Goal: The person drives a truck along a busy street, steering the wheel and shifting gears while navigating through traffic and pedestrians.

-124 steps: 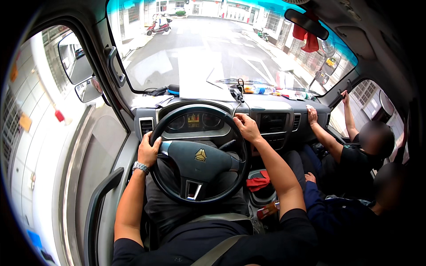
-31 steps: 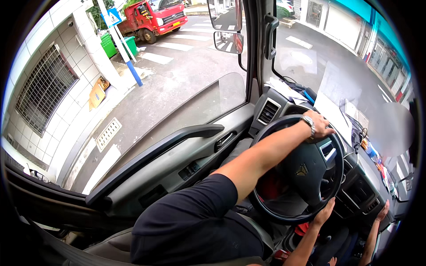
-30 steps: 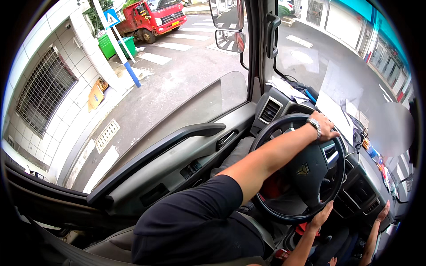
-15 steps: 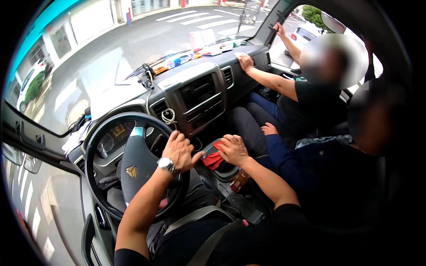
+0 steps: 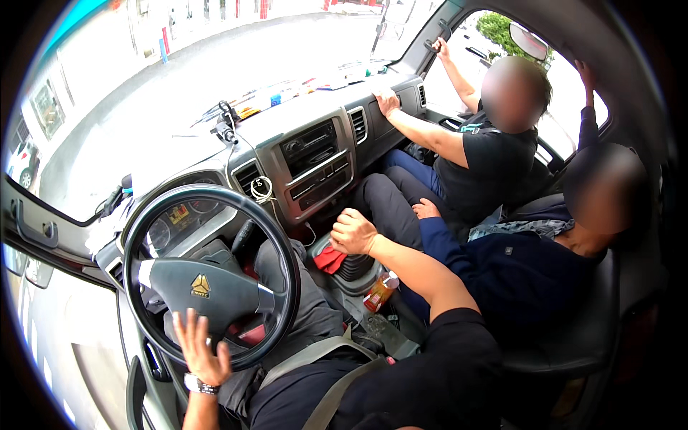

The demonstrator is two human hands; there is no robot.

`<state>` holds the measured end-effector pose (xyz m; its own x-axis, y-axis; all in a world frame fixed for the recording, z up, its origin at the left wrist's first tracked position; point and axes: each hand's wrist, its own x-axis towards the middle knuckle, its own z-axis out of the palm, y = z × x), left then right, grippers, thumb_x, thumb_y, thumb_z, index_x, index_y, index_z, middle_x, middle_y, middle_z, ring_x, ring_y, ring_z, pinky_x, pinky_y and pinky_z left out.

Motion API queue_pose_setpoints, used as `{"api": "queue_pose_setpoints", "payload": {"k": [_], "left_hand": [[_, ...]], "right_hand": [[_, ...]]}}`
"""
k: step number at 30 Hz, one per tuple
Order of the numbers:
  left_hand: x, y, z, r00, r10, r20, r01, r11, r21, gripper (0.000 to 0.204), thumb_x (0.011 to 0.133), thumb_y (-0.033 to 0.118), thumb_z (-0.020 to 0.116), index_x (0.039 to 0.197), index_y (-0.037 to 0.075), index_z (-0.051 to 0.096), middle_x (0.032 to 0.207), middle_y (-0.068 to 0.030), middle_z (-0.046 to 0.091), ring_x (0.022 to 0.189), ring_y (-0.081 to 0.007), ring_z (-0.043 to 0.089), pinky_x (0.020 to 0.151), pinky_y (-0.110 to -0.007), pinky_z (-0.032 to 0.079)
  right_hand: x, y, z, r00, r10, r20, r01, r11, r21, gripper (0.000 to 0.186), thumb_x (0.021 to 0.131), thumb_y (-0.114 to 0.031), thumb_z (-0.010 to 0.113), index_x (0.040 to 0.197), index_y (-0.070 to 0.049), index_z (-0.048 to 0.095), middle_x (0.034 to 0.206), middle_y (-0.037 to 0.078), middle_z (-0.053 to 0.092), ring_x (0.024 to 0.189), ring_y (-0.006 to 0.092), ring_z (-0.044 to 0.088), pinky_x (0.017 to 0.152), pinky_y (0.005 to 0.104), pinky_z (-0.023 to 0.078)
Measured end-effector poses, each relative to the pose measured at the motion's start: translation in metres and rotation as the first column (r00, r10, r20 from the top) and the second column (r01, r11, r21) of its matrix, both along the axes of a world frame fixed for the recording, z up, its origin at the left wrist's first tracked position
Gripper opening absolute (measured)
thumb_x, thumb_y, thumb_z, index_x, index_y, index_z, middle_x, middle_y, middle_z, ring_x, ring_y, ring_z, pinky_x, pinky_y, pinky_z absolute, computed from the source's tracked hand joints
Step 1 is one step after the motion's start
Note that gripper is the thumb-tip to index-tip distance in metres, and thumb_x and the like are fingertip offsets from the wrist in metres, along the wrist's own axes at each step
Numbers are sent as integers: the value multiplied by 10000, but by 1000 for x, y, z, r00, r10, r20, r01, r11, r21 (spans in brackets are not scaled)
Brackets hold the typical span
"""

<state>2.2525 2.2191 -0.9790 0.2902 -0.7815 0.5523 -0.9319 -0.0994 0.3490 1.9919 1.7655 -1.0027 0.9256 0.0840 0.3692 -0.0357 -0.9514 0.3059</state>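
My left hand (image 5: 201, 349) is open, its fingers spread over the lower left rim of the black steering wheel (image 5: 289, 287). A silver watch (image 5: 198, 384) sits on that wrist, and the fingers are not wrapped around the rim. My right hand (image 5: 353, 231) is closed over the top of the gear stick, whose knob is hidden beneath it. A red cloth (image 5: 329, 260) hangs from the stick just below my fingers, above the ribbed black boot (image 5: 356, 266).
A bottle with reddish-orange contents (image 5: 380, 291) stands beside the gear boot. Two people sit on my right; one has a hand (image 5: 387, 102) on the dashboard (image 5: 287, 122). A white cable (image 5: 261, 189) hangs by the vents. A seat belt (image 5: 344, 390) crosses my body.
My left hand has gone from the wheel's right side to its lower left, and its fingers have spread. The wheel has turned. My right hand has closed more over the gear stick.
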Motion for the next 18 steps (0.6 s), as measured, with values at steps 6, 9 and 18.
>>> {"api": "queue_pose_setpoints", "payload": {"k": [6, 9, 18], "left_hand": [[70, 4, 15, 970, 234, 72, -228, 970, -86, 657, 816, 2, 639, 1450, 12, 464, 1566, -235, 428, 1491, -511, 298, 1207, -576, 293], [100, 5, 10, 943, 304, 136, -283, 947, -155, 661, 816, 22, 675, 1439, 20, 454, 1555, -238, 437, 1493, -476, 317, 1210, -574, 293], [128, -1, 22, 969, 216, 116, -213, 976, -42, 631, 829, 108, 735, 1404, 0, 498, 1522, -221, 474, 1487, -427, 345, 1225, -513, 303]], "right_hand": [[44, -4, -4, 988, -138, -71, 142, 988, 64, 297, 827, -418, 718, 774, -125, 730, 740, 38, 673, 813, 216, 640, 874, 373, 468], [78, 17, 34, 925, -228, -305, 366, 754, 546, 419, 943, -507, 625, 942, -118, 779, 957, 87, 761, 966, 310, 704, 877, 435, 531], [230, 73, 83, 1000, -18, 24, -23, 70, 997, 520, 1035, -300, 634, 1452, -30, 481, 1036, 78, 670, 856, 129, 643, 748, 274, 536]]}}
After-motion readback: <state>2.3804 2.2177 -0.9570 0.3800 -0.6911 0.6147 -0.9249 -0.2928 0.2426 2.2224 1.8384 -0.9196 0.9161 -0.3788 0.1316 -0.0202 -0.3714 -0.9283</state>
